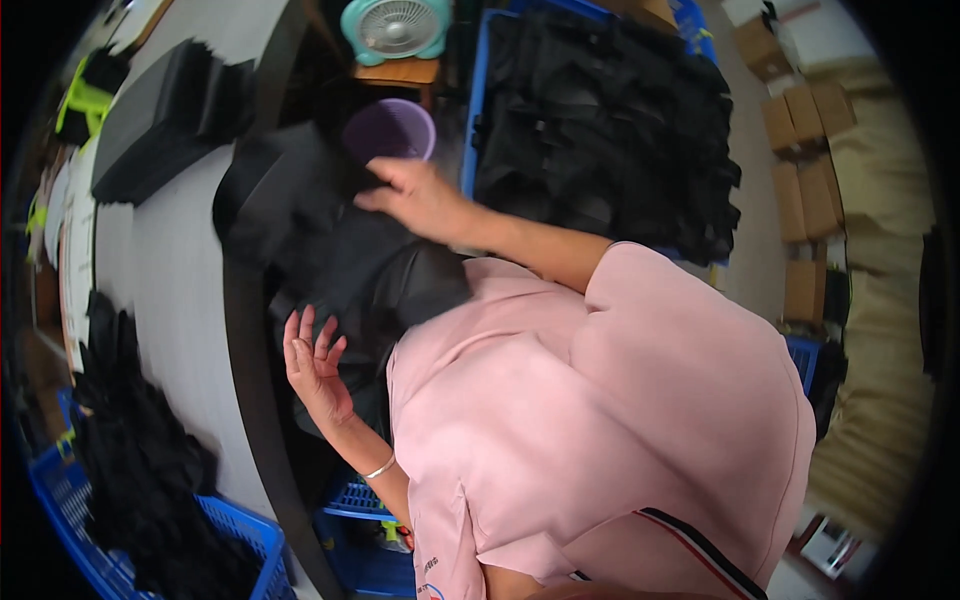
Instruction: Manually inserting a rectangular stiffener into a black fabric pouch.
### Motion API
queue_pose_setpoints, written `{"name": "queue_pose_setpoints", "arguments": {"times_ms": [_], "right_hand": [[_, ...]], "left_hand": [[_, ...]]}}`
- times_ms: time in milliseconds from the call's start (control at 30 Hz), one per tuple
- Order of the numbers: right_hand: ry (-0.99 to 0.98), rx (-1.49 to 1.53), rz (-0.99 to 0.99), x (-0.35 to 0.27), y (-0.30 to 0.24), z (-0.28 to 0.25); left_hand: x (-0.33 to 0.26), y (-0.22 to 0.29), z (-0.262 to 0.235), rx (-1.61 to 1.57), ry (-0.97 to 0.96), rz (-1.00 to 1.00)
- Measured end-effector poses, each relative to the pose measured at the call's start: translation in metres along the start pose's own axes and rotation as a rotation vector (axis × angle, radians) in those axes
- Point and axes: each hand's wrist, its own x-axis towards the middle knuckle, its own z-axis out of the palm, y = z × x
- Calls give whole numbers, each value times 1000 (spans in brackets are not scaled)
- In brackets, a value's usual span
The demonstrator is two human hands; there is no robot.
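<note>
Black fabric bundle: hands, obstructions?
Left bare hand open beside rumpled black fabric bundle. Right bare hand over it, grip unclear. Round purple plastic bin nearby.

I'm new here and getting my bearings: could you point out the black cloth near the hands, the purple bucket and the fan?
Black cloth (335, 245), head view: middle of its folds.
Purple bucket (390, 124), head view: inner wall.
Fan (398, 30), head view: front grille.

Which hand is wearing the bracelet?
The left hand, lower in the picture: a thin silvery bracelet circles that arm near the wrist. The right hand, by the purple tub, shows none.
</note>
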Motion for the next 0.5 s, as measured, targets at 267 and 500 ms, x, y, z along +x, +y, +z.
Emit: {"name": "queue_pose_setpoints", "arguments": {"times_ms": [267, 500], "right_hand": [[283, -171, 320, -59, 33, -256], [694, 83, 530, -183, 19, -468]], "left_hand": [[36, -93, -102, -370, -24, -211], [42, -106, -125, -612, -79, -188]]}}
